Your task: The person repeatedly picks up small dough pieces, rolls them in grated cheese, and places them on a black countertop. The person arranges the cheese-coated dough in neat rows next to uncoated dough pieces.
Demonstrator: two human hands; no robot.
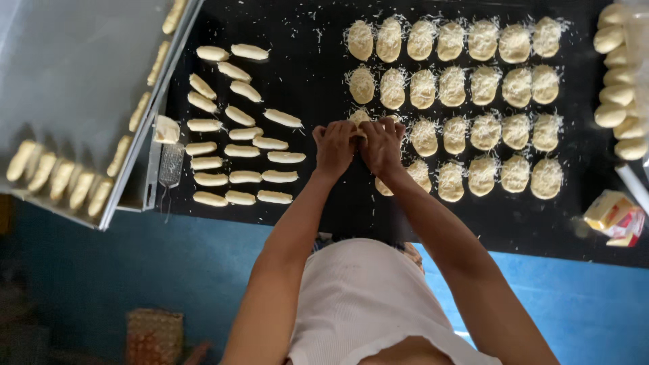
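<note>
My left hand [336,145] and my right hand [382,143] are pressed side by side on the black tabletop [311,74]. Both sets of fingers are curled over one pale dough piece [359,117] sprinkled with grated cheese; only its far edge shows past my fingertips. To the right lie rows of flattened oval dough pieces topped with cheese shreds [466,88]. On the left lie several rolled, finger-shaped dough pieces [236,135] in loose columns.
A metal tray [74,67] with rolled dough along its rims overhangs the table's left side. Beside it lie a hand grater [171,164] and a cheese block [166,128]. Plain dough lumps [615,81] and an opened yellow package [612,216] sit at right. A woven basket [154,334] stands on the blue floor.
</note>
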